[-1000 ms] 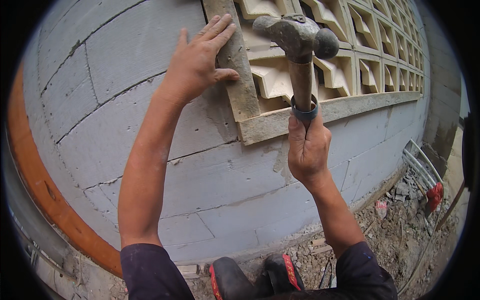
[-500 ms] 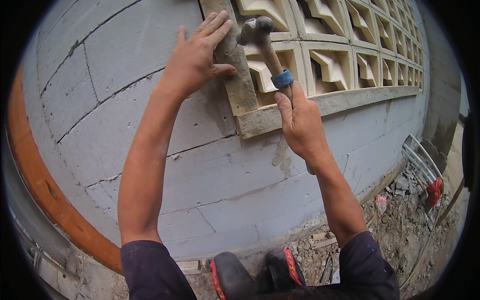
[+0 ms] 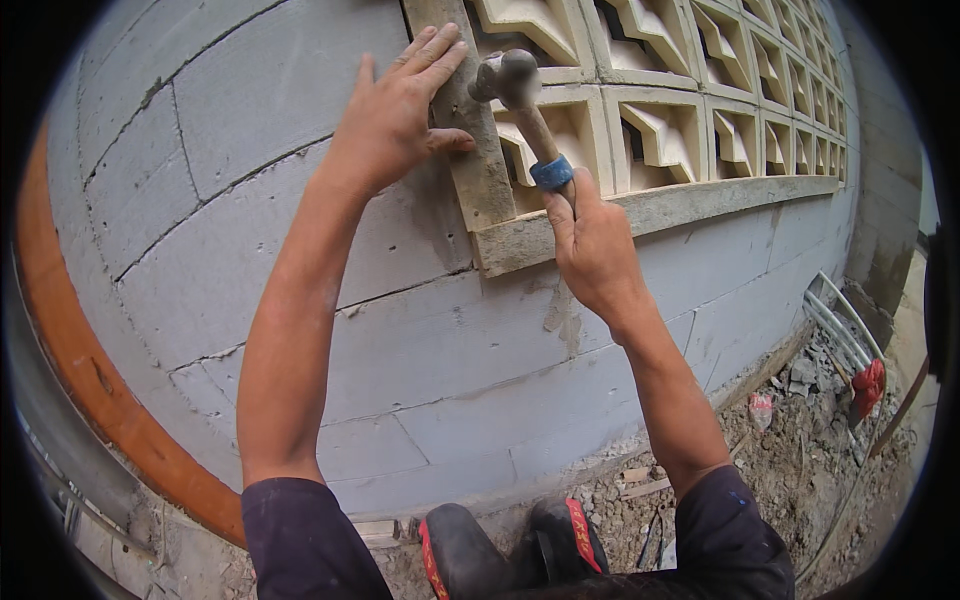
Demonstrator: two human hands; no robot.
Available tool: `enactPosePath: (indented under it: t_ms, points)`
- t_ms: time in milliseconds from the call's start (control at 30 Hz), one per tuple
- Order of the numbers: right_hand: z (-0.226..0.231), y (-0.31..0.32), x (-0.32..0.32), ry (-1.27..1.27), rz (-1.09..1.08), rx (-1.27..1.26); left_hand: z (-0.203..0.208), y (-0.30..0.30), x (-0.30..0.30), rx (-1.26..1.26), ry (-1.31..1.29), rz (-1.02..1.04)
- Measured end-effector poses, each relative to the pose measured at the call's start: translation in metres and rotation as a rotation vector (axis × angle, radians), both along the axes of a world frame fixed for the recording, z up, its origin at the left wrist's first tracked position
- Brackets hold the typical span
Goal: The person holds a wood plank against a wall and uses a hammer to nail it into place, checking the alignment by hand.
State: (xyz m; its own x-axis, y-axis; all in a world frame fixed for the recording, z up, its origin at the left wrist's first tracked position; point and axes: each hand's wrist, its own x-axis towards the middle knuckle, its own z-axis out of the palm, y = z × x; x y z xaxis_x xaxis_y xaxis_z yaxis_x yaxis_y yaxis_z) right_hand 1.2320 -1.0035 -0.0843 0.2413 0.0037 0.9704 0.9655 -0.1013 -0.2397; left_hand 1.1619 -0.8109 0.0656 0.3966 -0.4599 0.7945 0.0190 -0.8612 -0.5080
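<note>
My left hand (image 3: pixel 392 125) lies with fingers spread, its fingertips and thumb against a rough grey upright strip (image 3: pixel 470 160) that frames a screen of patterned breeze blocks (image 3: pixel 660 135). In my right hand (image 3: pixel 595 250) is a hammer (image 3: pixel 535 130) with a rounded dark metal head, a wooden handle and a blue band just above my grip. The hammer head is at the right side of the upright strip, a little right of my left fingertips. Whether it touches the strip I cannot tell. Below the blocks runs a similar horizontal strip (image 3: pixel 650 217).
Light grey block wall (image 3: pixel 240 240) surrounds the screen. An orange-brown curved-looking beam (image 3: pixel 85 370) stands at the left. Rubble (image 3: pixel 790 450), white pipes (image 3: pixel 838 325) and a red bag (image 3: pixel 868 388) lie at the lower right. My dark shoes (image 3: pixel 465 550) are near the wall's foot.
The hammer and my right hand have shifted slightly left and down, bringing the head to the upright strip's side. My left hand has stayed in place.
</note>
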Motion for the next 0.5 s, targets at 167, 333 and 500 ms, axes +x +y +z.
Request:
enactPosePath:
  t_ms: [167,333,500]
  points:
    - [-0.005,0.002,-0.003,0.081,0.027,-0.045,-0.001,0.003,0.0,0.0,-0.012,0.012]
    - [0.002,-0.002,0.0,0.138,-0.034,-0.141,0.0,0.002,0.001,-0.007,-0.004,-0.004]
    - [0.008,-0.007,-0.004,0.149,-0.049,-0.178,0.0,-0.002,0.003,-0.01,0.003,0.01]
